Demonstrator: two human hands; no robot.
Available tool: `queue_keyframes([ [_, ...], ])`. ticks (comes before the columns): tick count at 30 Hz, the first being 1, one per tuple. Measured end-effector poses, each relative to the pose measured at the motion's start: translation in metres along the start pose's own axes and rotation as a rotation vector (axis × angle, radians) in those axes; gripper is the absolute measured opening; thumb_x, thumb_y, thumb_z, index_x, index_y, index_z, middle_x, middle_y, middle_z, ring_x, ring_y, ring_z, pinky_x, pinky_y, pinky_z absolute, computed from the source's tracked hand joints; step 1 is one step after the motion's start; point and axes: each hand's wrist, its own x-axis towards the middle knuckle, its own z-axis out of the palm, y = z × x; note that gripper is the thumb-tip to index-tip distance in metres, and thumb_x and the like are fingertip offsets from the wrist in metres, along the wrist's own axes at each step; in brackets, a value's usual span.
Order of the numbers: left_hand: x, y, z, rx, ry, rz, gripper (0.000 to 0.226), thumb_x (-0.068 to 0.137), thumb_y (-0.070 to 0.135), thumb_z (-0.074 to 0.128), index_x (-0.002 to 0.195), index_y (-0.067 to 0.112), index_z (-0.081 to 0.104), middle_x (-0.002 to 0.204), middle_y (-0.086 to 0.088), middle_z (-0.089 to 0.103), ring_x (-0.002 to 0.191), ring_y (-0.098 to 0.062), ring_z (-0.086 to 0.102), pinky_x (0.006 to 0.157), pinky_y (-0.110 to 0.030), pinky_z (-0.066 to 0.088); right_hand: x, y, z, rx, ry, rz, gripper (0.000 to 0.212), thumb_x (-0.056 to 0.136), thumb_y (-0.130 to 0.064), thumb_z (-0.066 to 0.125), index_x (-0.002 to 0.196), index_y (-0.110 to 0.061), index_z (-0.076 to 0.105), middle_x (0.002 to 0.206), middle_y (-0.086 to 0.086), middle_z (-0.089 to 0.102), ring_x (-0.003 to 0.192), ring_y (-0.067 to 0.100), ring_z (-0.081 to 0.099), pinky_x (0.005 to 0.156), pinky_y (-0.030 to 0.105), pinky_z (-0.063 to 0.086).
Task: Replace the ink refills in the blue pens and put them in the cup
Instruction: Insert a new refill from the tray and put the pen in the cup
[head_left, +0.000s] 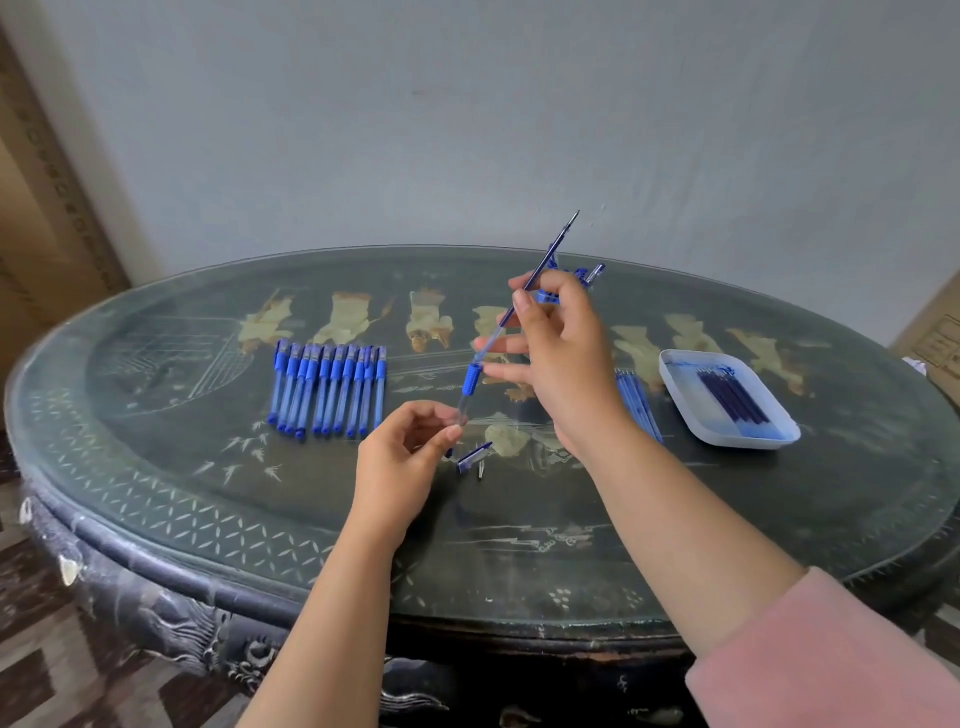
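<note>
1 barrel (470, 382) in left hand (400, 457), refill (550, 254) in right hand (563, 353).

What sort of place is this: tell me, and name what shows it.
Probably a room in a home: an ornate dark oval table with painted figures, a plain grey wall behind it, and a brown patterned floor.

Home room, ornate lacquered oval table (156, 499), plain wall (467, 104)

Capped blue pens (329, 389) lie in a row, left-centre. One pen barrel (471, 380), uncapped, blue grip up, is tilted in the air with a dark refill (551, 250) sticking halfway out the top. A cap (474, 456) lies flat below it.
</note>
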Motion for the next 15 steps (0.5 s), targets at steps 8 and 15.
queue_keyframes([
  [8,0.0003,-0.0016,-0.001,0.007,-0.004,-0.002,0.013,0.086,0.001,0.07,0.093,0.013,0.069,0.091,0.002,0.075,0.089,-0.015,0.071,0.081,-0.022,0.055,0.0018,0.0011,0.0001,-0.02,-0.015,-0.012,0.007,0.102,-0.019,0.047,0.104,-0.018,0.053,0.088,0.005,0.058,0.077,0.024,0.074,0.067,0.041,0.062],
  [15,0.0,-0.0013,-0.0009,0.008,-0.006,-0.008,0.015,0.087,0.0,0.069,0.092,0.014,0.069,0.091,0.001,0.075,0.09,-0.014,0.071,0.083,-0.024,0.055,0.0041,0.0001,0.0014,-0.141,-0.029,-0.058,0.007,0.102,-0.019,0.047,0.103,-0.021,0.054,0.086,0.005,0.057,0.078,0.024,0.073,0.067,0.044,0.062],
])
